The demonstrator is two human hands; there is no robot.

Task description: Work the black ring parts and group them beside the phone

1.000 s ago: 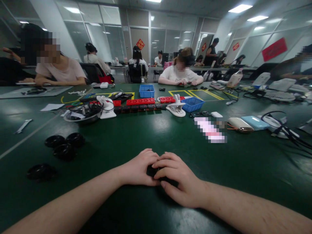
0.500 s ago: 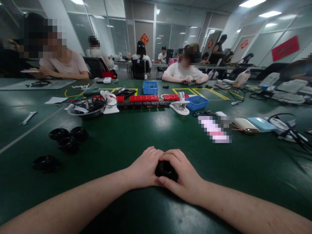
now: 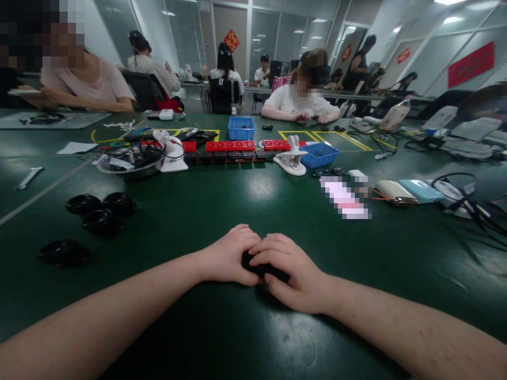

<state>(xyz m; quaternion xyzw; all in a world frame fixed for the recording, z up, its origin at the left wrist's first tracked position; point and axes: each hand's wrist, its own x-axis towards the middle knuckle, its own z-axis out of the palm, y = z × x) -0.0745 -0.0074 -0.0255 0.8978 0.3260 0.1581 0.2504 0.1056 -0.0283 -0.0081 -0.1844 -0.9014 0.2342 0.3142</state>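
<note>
Both hands meet over the green tabletop around a black, rounded, glossy part point(image 3: 277, 272), mostly covered by fingers. My left hand point(image 3: 229, 256) is closed on its left side, thumb along the near edge. From the right, my right hand point(image 3: 297, 272) curls its fingers over the top and presses its thumb to the near side. Farther left lie several glossy black ring-like parts: a cluster with one black ring part point(image 3: 102, 222) in front, and a separate black ring part point(image 3: 63, 253) nearer my left forearm.
A steel bowl point(image 3: 134, 171) of dark pieces and white clips, one white clip point(image 3: 292, 161) at centre, stand before red power strips point(image 3: 229, 145). Blue bins point(image 3: 320, 155) sit behind. A wrench point(image 3: 29, 178) lies left; power banks point(image 3: 420, 191) and cables lie right. Co-workers sit across.
My view has tilted and shifted slightly, so the table items appear higher and farther left. My right hand's fingers have come farther over the black part, whose round opening no longer shows.
</note>
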